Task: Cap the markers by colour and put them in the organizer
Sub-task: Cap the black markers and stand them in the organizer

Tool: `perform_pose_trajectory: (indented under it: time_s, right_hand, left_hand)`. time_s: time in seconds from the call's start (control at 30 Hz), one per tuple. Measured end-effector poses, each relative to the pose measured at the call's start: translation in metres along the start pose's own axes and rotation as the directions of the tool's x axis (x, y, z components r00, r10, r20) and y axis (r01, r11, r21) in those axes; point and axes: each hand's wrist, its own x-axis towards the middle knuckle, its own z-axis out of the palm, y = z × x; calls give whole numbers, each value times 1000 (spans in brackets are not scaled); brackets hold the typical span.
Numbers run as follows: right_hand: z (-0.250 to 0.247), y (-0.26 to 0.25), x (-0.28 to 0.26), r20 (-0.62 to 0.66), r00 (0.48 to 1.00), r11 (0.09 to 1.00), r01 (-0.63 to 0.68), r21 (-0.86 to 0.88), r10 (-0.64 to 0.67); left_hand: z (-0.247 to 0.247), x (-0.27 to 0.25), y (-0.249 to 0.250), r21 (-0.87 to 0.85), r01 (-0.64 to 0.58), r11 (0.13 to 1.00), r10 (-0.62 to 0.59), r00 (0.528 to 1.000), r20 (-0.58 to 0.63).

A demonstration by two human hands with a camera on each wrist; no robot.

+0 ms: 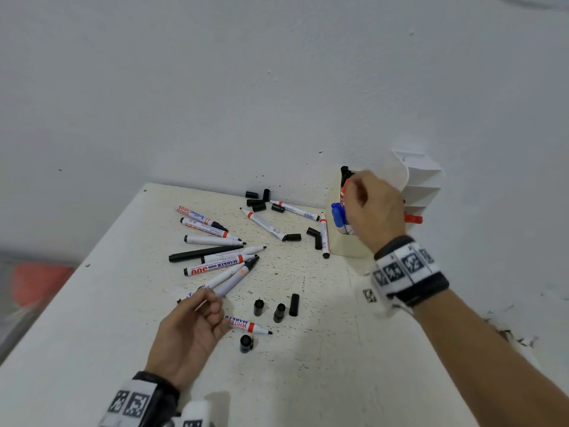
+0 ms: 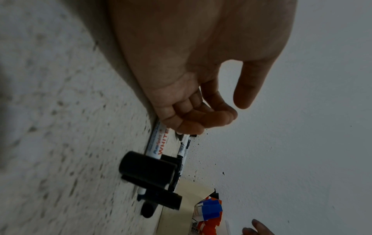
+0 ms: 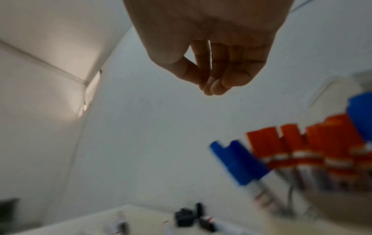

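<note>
White table [image 1: 308, 380] speckled with black; white markers [image 1: 215, 241] with red bands; black caps [image 1: 294, 305]; cream organizer [image 1: 351, 246] holding blue-capped [image 1: 338, 214] and orange-capped markers [image 3: 298, 143].

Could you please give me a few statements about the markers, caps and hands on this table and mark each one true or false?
1. Capped blue markers stand in the organizer. True.
2. Every loose cap on the table is red. False: the loose caps are black.
3. The right hand is up at the organizer. True.
4. The left hand rests on the organizer. False: it is low over the table, next to a whiteboard marker, far from the organizer.
5. The markers lying on the table are all capped. False: many, such as the whiteboard marker, show bare tips.
</note>
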Motion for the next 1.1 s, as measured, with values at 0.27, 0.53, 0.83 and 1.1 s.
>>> perform_pose_trajectory:
  time_s: [0.27,0.53,0.83,1.1]
  right_hand:
    - [52,18,-67,545,820,982,-97,-162,171]
    - [74,32,-65,617,749,918,33,-395,239]
    - [50,41,-72,620,694,928,-222,-299,366]
    - [-12,19,-110,592,660,756,-642,126,462]
  left_hand:
    - [3,-3,1,31,-11,999,10,1000,27]
    - [5,-4,1,58,-13,998,13,1000,7]
    - [15,-7,8,183,2,983,-11,999,51]
    - [102,34,42,935,-282,216,-38,954,296]
